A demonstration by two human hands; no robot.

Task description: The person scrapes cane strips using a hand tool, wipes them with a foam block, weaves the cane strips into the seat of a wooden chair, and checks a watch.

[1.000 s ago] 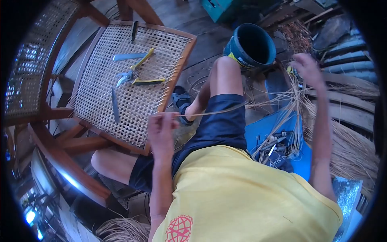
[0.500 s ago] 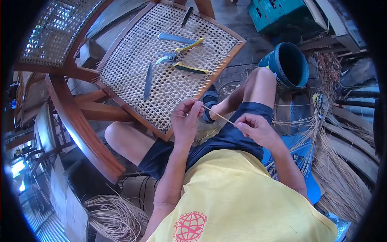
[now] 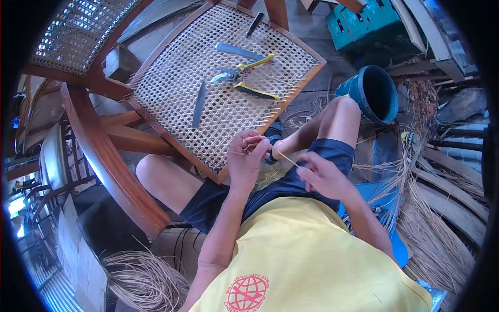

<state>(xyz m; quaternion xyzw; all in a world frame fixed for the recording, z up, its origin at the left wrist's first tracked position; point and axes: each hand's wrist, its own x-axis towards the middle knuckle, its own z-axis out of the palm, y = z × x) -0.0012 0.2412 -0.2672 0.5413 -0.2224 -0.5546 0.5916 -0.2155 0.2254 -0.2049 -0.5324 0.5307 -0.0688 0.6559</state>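
My left hand (image 3: 246,158) pinches a thin cane strand (image 3: 285,155) beside the front corner of a woven cane seat (image 3: 176,88). Over my lap, my right hand (image 3: 323,176) is at the other end of the strand, its fingers curled and slightly blurred; the strand's end meets them. On the seat lie pruning shears (image 3: 244,78) with yellow and black handles, spread apart. Around them are a flat metal blade (image 3: 198,105), another blade (image 3: 239,51) and a small black-handled tool (image 3: 254,24).
A dark teal bucket (image 3: 375,93) stands beyond my knee, with a green crate (image 3: 366,26) behind. Loose strands (image 3: 431,234) spread at the right near a blue sheet (image 3: 400,249). A coil of cane (image 3: 145,281) lies lower left, below a curved wooden armrest (image 3: 112,161).
My right hand came from the strand bundle at far right to the strand by my left hand, then its fingers shifted. The view has moved, so the seat appears farther right.
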